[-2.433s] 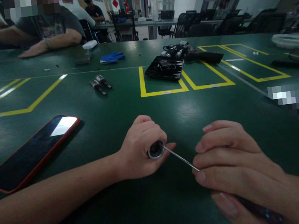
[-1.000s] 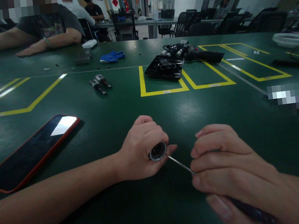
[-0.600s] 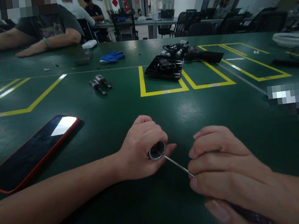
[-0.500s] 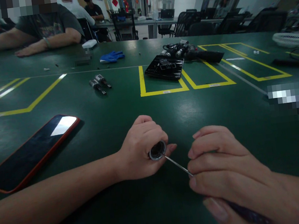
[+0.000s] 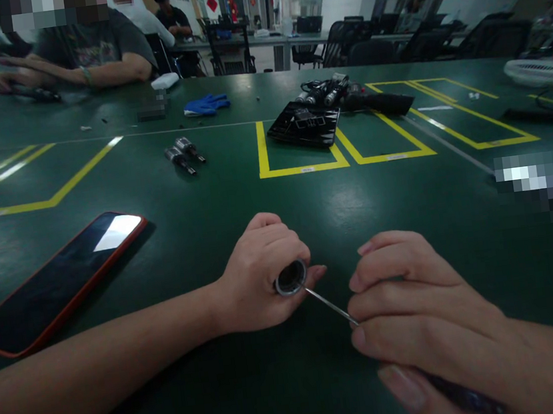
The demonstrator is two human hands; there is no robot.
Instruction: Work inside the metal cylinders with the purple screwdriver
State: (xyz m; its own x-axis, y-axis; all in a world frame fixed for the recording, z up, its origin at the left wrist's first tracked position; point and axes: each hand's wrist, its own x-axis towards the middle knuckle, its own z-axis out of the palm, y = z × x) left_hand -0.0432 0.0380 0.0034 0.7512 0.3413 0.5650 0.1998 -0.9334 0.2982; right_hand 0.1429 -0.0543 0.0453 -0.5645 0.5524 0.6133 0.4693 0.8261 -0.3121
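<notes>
My left hand (image 5: 265, 275) is curled round the metal cylinder (image 5: 291, 278), its open end facing the thin metal rod (image 5: 331, 306) that my right hand (image 5: 424, 303) pinches, above the desk (image 5: 217, 382).

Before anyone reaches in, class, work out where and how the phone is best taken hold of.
Probably by the phone's long orange edges, near mid-length, from above, fingers spanning its narrow width. It lies flat, screen up, so a pinch across the sides looks surest; the left forearm crowds the near side.
</notes>
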